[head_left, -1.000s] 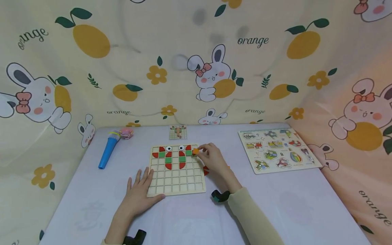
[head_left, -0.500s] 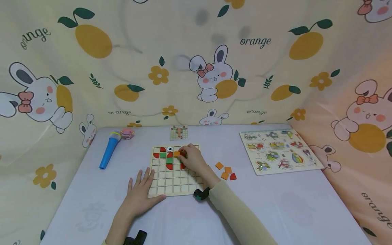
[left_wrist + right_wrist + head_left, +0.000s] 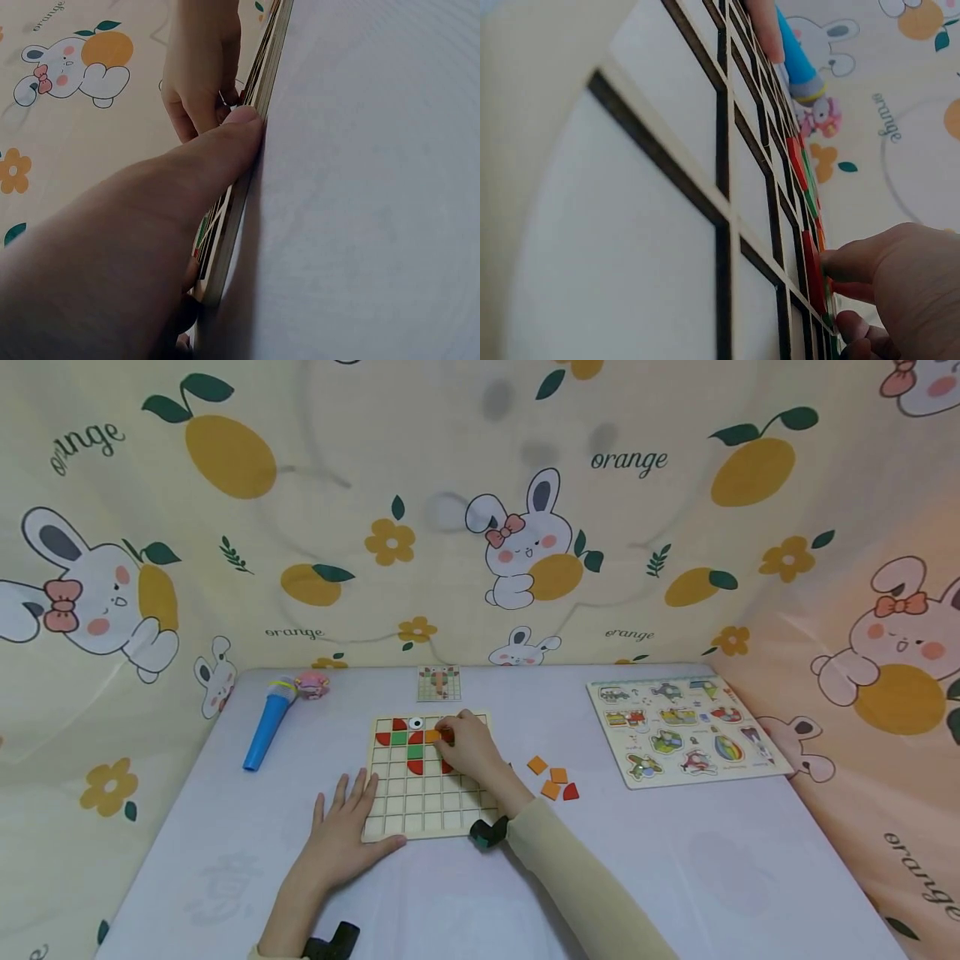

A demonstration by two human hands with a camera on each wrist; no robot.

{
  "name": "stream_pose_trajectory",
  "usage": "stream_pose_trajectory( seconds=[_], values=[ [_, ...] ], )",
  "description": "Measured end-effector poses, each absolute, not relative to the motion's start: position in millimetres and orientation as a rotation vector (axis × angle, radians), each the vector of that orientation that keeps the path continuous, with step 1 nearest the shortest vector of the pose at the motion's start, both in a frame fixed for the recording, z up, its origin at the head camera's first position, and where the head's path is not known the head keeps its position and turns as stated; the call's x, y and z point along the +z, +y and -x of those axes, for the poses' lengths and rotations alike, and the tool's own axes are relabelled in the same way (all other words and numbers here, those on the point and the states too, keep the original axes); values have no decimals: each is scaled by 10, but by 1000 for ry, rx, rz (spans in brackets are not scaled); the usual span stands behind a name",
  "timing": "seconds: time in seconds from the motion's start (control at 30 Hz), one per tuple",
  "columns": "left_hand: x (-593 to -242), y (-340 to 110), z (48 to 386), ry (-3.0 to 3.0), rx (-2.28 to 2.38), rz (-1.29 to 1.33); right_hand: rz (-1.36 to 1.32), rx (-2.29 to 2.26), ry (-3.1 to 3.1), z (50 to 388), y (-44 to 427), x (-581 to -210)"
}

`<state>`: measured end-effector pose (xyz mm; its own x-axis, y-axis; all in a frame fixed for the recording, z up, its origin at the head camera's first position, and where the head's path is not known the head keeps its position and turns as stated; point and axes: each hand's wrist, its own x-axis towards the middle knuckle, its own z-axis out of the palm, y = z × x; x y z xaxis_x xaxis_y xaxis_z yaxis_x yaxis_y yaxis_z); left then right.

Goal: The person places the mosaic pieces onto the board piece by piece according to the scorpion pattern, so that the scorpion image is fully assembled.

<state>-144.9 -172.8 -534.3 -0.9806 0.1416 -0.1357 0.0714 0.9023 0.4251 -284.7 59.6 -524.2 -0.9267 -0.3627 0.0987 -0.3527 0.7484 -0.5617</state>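
Observation:
A wooden grid board (image 3: pixel 427 797) lies at the middle of the table, with red, green and eye-printed tiles in its upper rows. My right hand (image 3: pixel 474 748) reaches over the upper part of the board, thumb and fingers pinching an orange square tile (image 3: pixel 431 736) between the red tiles. In the right wrist view, those fingertips (image 3: pixel 832 264) are beside a red tile (image 3: pixel 813 270). The hand hides several tiles. My left hand (image 3: pixel 341 833) rests with spread fingers along the board's left edge; its thumb (image 3: pixel 238 129) lies on the front edge.
Loose orange tiles (image 3: pixel 558 776) and a red quarter-round tile (image 3: pixel 571 792) lie right of the board. A small pattern card (image 3: pixel 438 684) lies behind it. A blue toy microphone (image 3: pixel 268 727) and a pink toy (image 3: pixel 312 685) are at left, a picture puzzle board (image 3: pixel 686 727) at right.
My right hand has moved left with the orange tile, from the board's right edge to the middle of an upper row, uncovering the loose tiles. The left hand has stayed in place.

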Motion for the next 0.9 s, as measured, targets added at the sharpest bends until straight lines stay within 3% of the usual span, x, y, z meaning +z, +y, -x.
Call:
stream_pose_trajectory(
  seconds=[0.53,0.9],
  values=[
    [-5330,-1722,1450,2901,647,-163,584,-1001,2894,2820,660,-5141],
    [-5348,-1723,1450,2895,648,-152,414,-1147,2913,2646,1276,-4968]
  ],
)
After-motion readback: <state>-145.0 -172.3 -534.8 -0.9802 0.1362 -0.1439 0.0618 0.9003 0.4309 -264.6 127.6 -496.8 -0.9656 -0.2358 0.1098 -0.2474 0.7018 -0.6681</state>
